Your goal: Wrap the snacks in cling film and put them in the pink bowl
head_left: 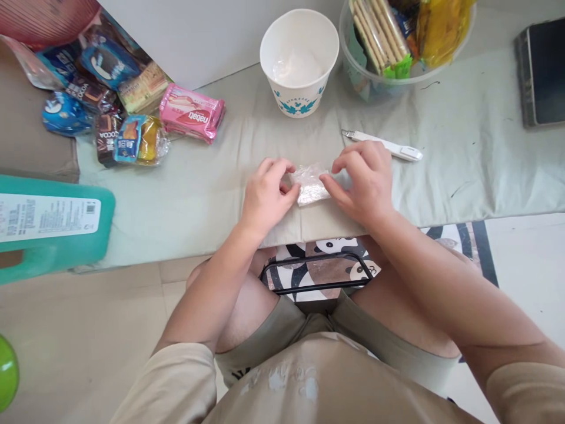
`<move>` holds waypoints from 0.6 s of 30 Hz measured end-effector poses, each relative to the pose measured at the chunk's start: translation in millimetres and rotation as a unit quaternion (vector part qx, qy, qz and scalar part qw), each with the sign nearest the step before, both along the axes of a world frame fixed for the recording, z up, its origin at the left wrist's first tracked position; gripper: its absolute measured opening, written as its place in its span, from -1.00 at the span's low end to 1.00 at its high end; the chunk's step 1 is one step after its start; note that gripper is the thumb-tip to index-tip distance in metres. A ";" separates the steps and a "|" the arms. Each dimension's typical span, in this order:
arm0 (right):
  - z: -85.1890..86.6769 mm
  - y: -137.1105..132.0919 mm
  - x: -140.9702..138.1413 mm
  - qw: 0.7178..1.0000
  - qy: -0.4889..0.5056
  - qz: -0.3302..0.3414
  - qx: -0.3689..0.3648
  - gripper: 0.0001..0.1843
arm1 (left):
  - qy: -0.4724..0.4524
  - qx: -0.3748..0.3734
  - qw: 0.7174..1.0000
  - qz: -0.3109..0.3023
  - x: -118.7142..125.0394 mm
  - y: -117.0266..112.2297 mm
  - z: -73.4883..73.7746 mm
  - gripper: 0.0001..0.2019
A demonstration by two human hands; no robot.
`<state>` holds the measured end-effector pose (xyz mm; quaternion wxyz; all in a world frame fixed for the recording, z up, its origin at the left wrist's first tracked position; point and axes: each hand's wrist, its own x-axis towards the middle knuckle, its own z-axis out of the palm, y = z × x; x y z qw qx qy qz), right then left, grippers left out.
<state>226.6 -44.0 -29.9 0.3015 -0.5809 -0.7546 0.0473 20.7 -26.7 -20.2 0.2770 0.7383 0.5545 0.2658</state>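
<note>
Clear packet [312,189] lies on the table [212,200], between both hands. Left hand [267,197] meets its left edge; grip closure cannot be determined. Right hand [367,181]: grip parted, thumb at packet. Pink pack [192,112] reads "nabati".

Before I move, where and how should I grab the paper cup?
Probably take the paper cup around its printed outer wall, below the rim, coming from the near side. It stands upright and narrows downward, and the plastic bowl sits close on its right.
</note>
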 end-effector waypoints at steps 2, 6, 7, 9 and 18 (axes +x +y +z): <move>1.7 -2.2 -0.5 0.998 -0.009 0.067 -0.008 -0.72 | 0.008 0.030 0.999 -0.018 -1.2 0.0 -4.8 -0.88; -2.4 -5.0 -3.0 0.992 -0.023 0.113 -0.044 -0.75 | 0.032 0.075 0.996 -0.028 -1.7 -1.3 -11.6 -0.82; -3.5 -5.2 -3.5 0.992 -0.026 0.108 -0.052 -0.73 | 0.040 0.078 0.996 -0.029 -1.5 -1.7 -12.1 -0.80; -4.4 -5.1 -3.9 0.992 -0.034 0.103 -0.068 -0.69 | 0.065 0.075 0.994 -0.041 -1.1 -2.3 -11.5 -0.81; 3.3 -8.4 3.5 0.984 -0.062 0.120 -0.114 -0.46 | 0.100 0.032 0.992 -0.066 -1.0 0.1 1.5 -0.84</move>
